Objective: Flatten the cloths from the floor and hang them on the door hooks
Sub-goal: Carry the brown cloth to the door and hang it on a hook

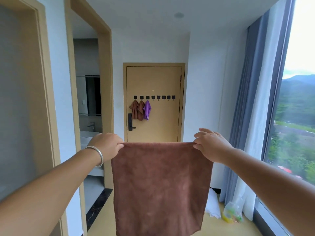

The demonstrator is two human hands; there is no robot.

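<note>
Brown cloth [160, 186] stretched flat in mid-air between two hands, in front of the door [154, 79] at the far end of the corridor. The upper left corner is pinched in the closed fingers of the left hand [109, 144], which wears a bangle [98, 155] at the wrist; the upper right corner is nipped between thumb and forefinger of the right hand [211, 145], the remaining fingers being left loosely spread. The hands are held well apart and level, evidently so that the top edge is drawn taut and horizontal and the fabric is allowed to fall smooth under its own weight. The cloth thus faces the wearer broadside, its long axis running vertically, the lower edge passing out of view at the bottom. On the door a row of hooks [154, 97] is fixed; the three leftmost are occupied by a brown cloth on the first hook [134, 109], another brown one [140, 110] and a purple cloth [147, 110], while the hooks to the right appear free. Flattening is judged to be nearly complete, hanging not yet done
</note>
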